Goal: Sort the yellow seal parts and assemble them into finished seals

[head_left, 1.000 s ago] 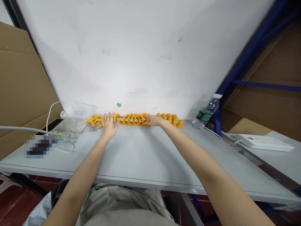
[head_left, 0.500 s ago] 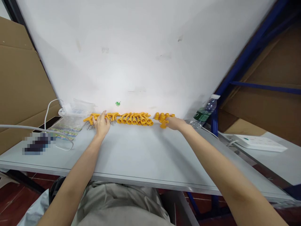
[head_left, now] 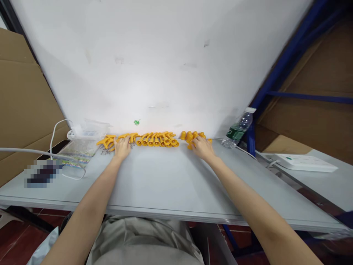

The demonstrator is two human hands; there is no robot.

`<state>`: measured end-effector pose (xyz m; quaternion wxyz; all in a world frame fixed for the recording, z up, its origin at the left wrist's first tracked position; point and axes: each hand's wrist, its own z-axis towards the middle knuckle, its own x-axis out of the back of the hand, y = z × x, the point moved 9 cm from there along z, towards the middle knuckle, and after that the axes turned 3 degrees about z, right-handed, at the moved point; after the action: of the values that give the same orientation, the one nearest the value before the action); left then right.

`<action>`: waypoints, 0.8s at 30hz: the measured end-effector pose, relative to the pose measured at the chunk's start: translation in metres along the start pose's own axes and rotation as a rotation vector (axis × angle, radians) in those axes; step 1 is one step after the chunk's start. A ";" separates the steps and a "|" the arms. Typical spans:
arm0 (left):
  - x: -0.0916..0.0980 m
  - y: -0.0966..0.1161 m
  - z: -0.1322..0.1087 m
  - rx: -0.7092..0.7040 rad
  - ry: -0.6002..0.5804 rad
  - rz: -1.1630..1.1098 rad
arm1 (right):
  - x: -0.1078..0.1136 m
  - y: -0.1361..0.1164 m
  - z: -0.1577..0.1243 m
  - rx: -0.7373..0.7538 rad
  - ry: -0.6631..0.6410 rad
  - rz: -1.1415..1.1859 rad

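A row of orange plastic parts point(head_left: 157, 139) lies along the far edge of the grey table point(head_left: 171, 184), against a white wall. My left hand point(head_left: 122, 148) rests palm down on the left end of the row, fingers stretched over the Y-shaped orange pieces point(head_left: 106, 141) and small metal chains point(head_left: 104, 150). My right hand point(head_left: 202, 148) lies flat on a separate cluster of short orange caps point(head_left: 190, 136) at the right end, fingers spread. Neither hand grips anything I can see.
A clear plastic bag point(head_left: 82, 141) and white cable point(head_left: 56, 136) lie at the left, with a blurred dark item point(head_left: 41, 173) nearer. A water bottle point(head_left: 239, 128) lies at the right, beyond it a white power strip point(head_left: 303, 162). Cardboard stands on both sides.
My right hand left the middle of the orange row and went right to the cap cluster. My left hand shifted slightly left along the row.
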<state>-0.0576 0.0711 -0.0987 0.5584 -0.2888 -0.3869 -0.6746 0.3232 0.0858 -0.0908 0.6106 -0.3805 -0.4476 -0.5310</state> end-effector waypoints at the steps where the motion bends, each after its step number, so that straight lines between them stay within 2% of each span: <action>1: -0.005 0.004 0.003 -0.031 -0.043 0.018 | -0.003 0.003 0.001 -0.001 0.013 0.009; 7: -0.029 0.025 0.021 -0.183 -0.226 0.064 | -0.019 0.016 0.005 -0.024 0.066 0.102; 15: -0.059 0.019 0.057 -0.100 -0.456 0.127 | -0.018 0.020 0.009 -0.098 0.156 0.185; 19: -0.064 0.013 0.068 -0.100 -0.509 0.158 | -0.021 0.016 0.006 -0.110 0.198 0.220; 24: -0.062 0.010 0.068 -0.129 -0.532 0.182 | -0.029 0.014 0.003 -0.126 0.195 0.278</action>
<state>-0.0381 0.1602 -0.1112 0.4758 -0.5240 -0.4486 -0.5457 0.3355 0.0998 -0.1172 0.6936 -0.4229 -0.2954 -0.5027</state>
